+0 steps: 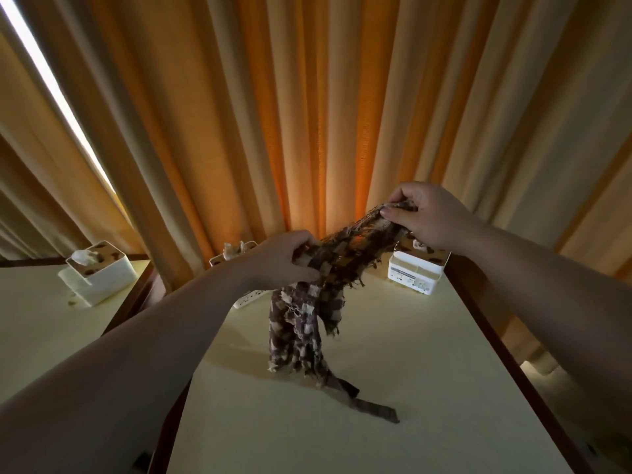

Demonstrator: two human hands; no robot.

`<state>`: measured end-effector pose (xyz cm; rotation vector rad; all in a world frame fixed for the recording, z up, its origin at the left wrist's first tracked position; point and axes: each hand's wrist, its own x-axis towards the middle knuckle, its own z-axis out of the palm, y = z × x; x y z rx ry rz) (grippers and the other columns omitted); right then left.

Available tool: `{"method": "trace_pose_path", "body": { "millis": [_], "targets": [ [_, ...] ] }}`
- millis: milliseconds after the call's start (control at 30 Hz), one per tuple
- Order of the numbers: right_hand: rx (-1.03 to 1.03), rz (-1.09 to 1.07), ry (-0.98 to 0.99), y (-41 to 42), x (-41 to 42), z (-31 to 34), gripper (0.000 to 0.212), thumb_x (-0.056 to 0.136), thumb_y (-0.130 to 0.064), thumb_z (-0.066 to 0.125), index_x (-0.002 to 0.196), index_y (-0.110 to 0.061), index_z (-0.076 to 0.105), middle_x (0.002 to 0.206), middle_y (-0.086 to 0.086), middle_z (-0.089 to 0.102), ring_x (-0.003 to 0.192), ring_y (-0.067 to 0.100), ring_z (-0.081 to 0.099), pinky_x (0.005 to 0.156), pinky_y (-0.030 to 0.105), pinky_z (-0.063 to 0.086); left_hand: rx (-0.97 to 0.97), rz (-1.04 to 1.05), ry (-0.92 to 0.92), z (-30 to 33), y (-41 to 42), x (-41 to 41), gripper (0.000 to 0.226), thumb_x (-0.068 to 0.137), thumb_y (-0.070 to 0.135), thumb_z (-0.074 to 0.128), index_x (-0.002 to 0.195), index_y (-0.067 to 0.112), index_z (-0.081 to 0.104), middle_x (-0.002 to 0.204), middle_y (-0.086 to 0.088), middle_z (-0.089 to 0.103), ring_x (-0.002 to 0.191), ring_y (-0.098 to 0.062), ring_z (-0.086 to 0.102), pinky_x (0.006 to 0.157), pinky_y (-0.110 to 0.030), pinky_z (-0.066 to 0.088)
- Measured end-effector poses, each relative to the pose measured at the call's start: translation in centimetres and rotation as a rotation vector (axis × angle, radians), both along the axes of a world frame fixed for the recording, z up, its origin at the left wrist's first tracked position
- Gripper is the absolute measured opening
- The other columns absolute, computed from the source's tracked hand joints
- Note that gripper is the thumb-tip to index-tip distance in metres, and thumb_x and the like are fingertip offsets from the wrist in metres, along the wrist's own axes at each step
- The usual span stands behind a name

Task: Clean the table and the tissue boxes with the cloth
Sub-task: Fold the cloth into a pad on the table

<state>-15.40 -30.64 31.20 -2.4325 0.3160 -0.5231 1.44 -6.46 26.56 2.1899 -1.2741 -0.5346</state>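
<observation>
Both hands, left (284,260) and right (427,217), grip the raised cloth (307,316).

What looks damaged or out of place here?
The cloth, held by the left hand and right hand, is frayed and torn. Brown stains mark the left table beside its tissue box.

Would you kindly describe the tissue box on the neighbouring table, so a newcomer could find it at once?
Start at the orange curtain, then look to its lower left, where a second table stands apart. The tissue box sits near that table's far edge. Unlike the other boxes, it stands alone there, white tissue poking from its top.
</observation>
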Motion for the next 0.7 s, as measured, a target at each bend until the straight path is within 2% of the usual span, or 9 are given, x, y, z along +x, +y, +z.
{"method": "trace_pose_path", "body": {
  "millis": [100, 200, 233, 300, 400, 467, 533, 633, 700],
  "targets": [
    [0.008, -0.006, 0.015, -0.3, -0.2, -0.2, 0.010, 0.101, -0.032, 0.067, 0.099, -0.023, 0.070, 0.094, -0.010, 0.068, 0.083, 0.004, 0.064, 0.059, 0.014, 0.045, -0.011, 0.034, -0.049, -0.2, 0.3, 0.2, 0.034, 0.085, 0.046, 0.081, 0.105, 0.028, 0.060, 0.102, 0.004, 0.067, 0.094, -0.017, 0.066, 0.082, -0.039, 0.058],
    [0.047, 0.003, 0.003, 0.2, -0.1, -0.3, 0.010, 0.100, -0.033, 0.067, 0.098, -0.025, 0.070, 0.093, -0.010, 0.069, 0.085, 0.004, 0.063, 0.065, 0.022, 0.045, -0.014, 0.132, -0.126, -0.3, 0.1, -0.2, 0.067, 0.068, 0.075, 0.080, 0.105, 0.023, 0.059, 0.099, -0.005, 0.069, 0.090, -0.024, 0.066, 0.080, -0.046, 0.057],
    [0.051, 0.003, -0.002, 0.4, 0.0, -0.2, 0.009, 0.100, -0.034, 0.067, 0.098, -0.026, 0.070, 0.095, -0.009, 0.069, 0.089, 0.004, 0.064, 0.068, 0.025, 0.048, -0.006, 0.159, -0.168, -0.4, -0.1, -0.3, 0.072, 0.065, 0.077, 0.079, 0.106, 0.021, 0.060, 0.098, -0.006, 0.069, 0.090, -0.025, 0.067, 0.080, -0.048, 0.057],
    [0.065, 0.007, -0.011, 0.8, 0.1, 0.0, 0.008, 0.100, -0.033, 0.068, 0.098, -0.026, 0.070, 0.097, -0.008, 0.070, 0.093, 0.006, 0.065, 0.074, 0.028, 0.053, -0.015, 0.190, -0.219, -0.6, -0.3, -0.4, 0.056, 0.071, 0.058, 0.082, 0.105, 0.020, 0.060, 0.095, -0.005, 0.068, 0.088, -0.025, 0.067, 0.080, -0.050, 0.060],
    [0.078, 0.020, -0.012, 0.8, 0.1, 0.3, 0.007, 0.100, -0.030, 0.069, 0.096, -0.025, 0.070, 0.095, -0.007, 0.071, 0.089, 0.007, 0.066, 0.070, 0.026, 0.052, -0.027, 0.177, -0.211, -0.6, -0.3, -0.3, 0.038, 0.081, 0.033, 0.077, 0.108, 0.020, 0.053, 0.094, -0.007, 0.064, 0.084, -0.027, 0.064, 0.070, -0.048, 0.057],
    [0.049, 0.020, -0.001, 0.7, 0.1, 0.3, 0.007, 0.100, -0.030, 0.069, 0.095, -0.026, 0.070, 0.093, -0.009, 0.070, 0.084, 0.004, 0.065, 0.066, 0.022, 0.047, -0.026, 0.154, -0.201, -0.5, 0.0, -0.1, 0.037, 0.084, 0.029, 0.075, 0.110, 0.022, 0.050, 0.096, -0.004, 0.060, 0.080, -0.023, 0.059, 0.060, -0.040, 0.048],
    [0.036, 0.012, -0.002, 0.5, 0.0, 0.3, 0.008, 0.100, -0.031, 0.068, 0.097, -0.024, 0.071, 0.092, -0.010, 0.070, 0.080, -0.001, 0.064, 0.064, 0.018, 0.043, -0.020, 0.156, -0.272, -0.7, 0.2, 0.3, 0.027, 0.087, 0.029, 0.071, 0.105, 0.022, 0.052, 0.100, -0.001, 0.058, 0.084, -0.019, 0.055, 0.062, -0.032, 0.043],
    [0.024, 0.013, 0.004, 0.4, 0.1, 0.3, 0.008, 0.101, -0.031, 0.068, 0.098, -0.024, 0.071, 0.092, -0.009, 0.070, 0.071, -0.010, 0.061, 0.057, 0.008, 0.040, 0.021, 0.200, -0.297, -1.2, 0.3, 0.6, 0.012, 0.092, 0.030, 0.063, 0.095, 0.020, 0.057, 0.091, -0.001, 0.061, 0.082, -0.022, 0.060, 0.064, -0.035, 0.049],
    [0.014, 0.016, -0.003, 0.5, 0.1, 0.3, 0.007, 0.101, -0.031, 0.068, 0.096, -0.027, 0.070, 0.092, -0.010, 0.070, 0.073, -0.009, 0.061, 0.060, 0.011, 0.042, 0.078, 0.219, -0.292, -1.6, 0.2, 0.8, 0.014, 0.094, 0.028, 0.062, 0.088, 0.020, 0.054, 0.086, -0.003, 0.061, 0.078, -0.023, 0.061, 0.059, -0.034, 0.046]
  ]
}}
